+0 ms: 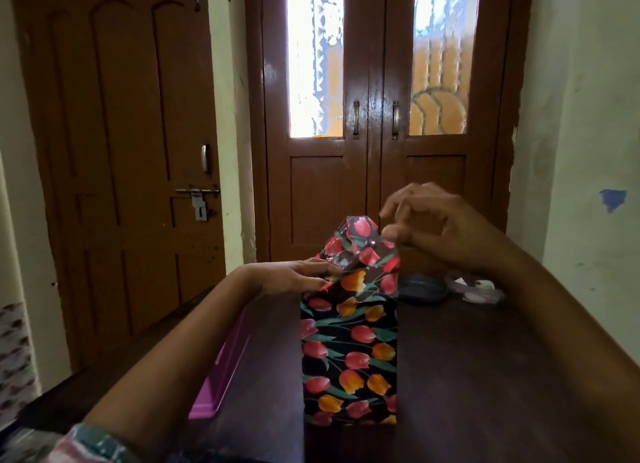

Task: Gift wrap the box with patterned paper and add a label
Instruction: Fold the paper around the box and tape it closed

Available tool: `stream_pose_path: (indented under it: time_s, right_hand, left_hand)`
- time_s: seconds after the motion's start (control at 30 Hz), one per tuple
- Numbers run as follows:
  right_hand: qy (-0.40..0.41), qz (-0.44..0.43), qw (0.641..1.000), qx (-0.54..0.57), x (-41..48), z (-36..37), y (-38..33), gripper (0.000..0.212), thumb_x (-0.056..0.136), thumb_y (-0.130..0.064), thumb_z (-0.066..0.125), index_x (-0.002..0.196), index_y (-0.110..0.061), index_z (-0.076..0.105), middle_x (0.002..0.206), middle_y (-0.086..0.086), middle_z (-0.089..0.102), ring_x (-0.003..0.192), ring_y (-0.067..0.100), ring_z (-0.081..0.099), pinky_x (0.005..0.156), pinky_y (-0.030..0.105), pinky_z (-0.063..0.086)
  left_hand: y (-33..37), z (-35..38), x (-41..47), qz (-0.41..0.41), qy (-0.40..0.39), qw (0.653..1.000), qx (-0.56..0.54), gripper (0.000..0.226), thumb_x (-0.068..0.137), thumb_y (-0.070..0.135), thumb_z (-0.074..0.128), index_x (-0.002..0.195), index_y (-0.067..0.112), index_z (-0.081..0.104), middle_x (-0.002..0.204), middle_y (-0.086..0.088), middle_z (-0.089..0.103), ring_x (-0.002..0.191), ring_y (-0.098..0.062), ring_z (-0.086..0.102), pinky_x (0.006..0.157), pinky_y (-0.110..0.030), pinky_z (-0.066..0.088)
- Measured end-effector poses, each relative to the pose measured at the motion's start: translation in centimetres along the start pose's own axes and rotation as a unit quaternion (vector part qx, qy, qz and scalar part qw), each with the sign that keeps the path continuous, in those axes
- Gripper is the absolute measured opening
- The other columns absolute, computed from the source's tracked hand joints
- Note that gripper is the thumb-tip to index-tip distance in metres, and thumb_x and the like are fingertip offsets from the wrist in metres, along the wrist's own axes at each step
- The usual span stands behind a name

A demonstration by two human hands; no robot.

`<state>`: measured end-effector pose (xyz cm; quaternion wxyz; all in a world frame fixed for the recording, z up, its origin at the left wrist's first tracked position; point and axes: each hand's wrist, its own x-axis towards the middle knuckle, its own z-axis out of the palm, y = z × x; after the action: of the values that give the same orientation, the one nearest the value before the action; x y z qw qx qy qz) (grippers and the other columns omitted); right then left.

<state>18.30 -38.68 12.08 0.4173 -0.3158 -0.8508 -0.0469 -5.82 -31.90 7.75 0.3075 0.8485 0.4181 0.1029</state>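
A long box point(349, 351) wrapped in black paper with red and orange tulips lies on the dark wooden table point(485, 376), running away from me. At its far end a pointed paper flap point(360, 244) stands up. My left hand point(298, 275) lies at the far left corner, fingers extended and pressing on the folded paper edge. My right hand point(433, 227) hovers above the flap's right side with curled fingers; thumb and fingertips pinch something small near the flap's edge, too blurred to identify.
A pink tray point(221, 369) lies along the table's left edge under my left forearm. A dark round object point(420, 287) and crumpled white plastic point(478, 287) sit at the far right of the table. Brown doors stand behind.
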Motion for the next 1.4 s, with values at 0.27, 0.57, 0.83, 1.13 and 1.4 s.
stream_pose_path:
  time_s: [0.27,0.57,0.83,1.13,1.4]
  right_hand:
    - [-0.192,0.004,0.979,-0.064,0.9,1.3,-1.6,0.010,0.077,-0.034,0.069,0.078,-0.039,0.060,0.080,-0.012,0.060,0.075,0.001,0.058,0.065,0.011,0.041]
    - [-0.159,0.051,0.986,-0.020,-1.4,2.0,-2.0,0.054,0.081,-0.061,0.045,0.067,-0.012,0.064,0.071,-0.007,0.067,0.058,0.005,0.059,0.057,0.019,0.050]
    - [-0.109,0.134,0.981,0.084,5.0,4.5,-0.6,0.033,0.075,-0.031,0.073,0.105,-0.020,0.065,0.094,-0.011,0.066,0.083,-0.002,0.061,0.072,0.015,0.044]
    - [-0.363,0.282,0.886,-0.059,1.3,4.4,2.5,0.098,0.082,-0.029,0.068,0.145,-0.038,-0.006,0.156,-0.004,0.007,0.141,0.027,0.015,0.103,0.040,0.036]
    - [-0.289,0.202,0.936,0.024,-1.2,6.1,4.4,0.080,0.080,-0.038,0.067,0.143,-0.043,0.017,0.154,-0.010,0.013,0.140,0.015,0.013,0.112,0.038,0.022]
  left_hand:
    - [0.3,-0.4,-0.4,0.011,-0.019,0.999,0.025,0.037,0.091,0.041,0.049,0.125,0.049,0.036,0.144,0.008,0.021,0.124,-0.013,0.031,0.094,-0.021,0.038]
    - [0.9,-0.2,0.0,0.026,-0.018,0.998,0.048,0.036,0.095,0.031,0.048,0.126,0.045,0.038,0.137,0.008,0.027,0.122,-0.013,0.035,0.091,-0.016,0.039]
    - [0.5,-0.4,-0.5,0.040,-0.020,0.998,0.052,0.035,0.096,0.027,0.047,0.125,0.043,0.037,0.140,0.010,0.026,0.124,-0.009,0.029,0.103,-0.028,0.033]
    - [0.8,-0.4,0.2,0.038,-0.019,0.995,0.086,0.042,0.094,0.028,0.050,0.133,0.035,0.036,0.114,0.021,0.028,0.100,-0.002,0.037,0.082,-0.015,0.039]
    - [0.9,-0.1,-0.2,0.020,-0.024,0.997,0.074,0.050,0.088,0.046,0.051,0.135,0.042,0.034,0.139,0.009,0.025,0.117,-0.008,0.033,0.091,-0.023,0.036]
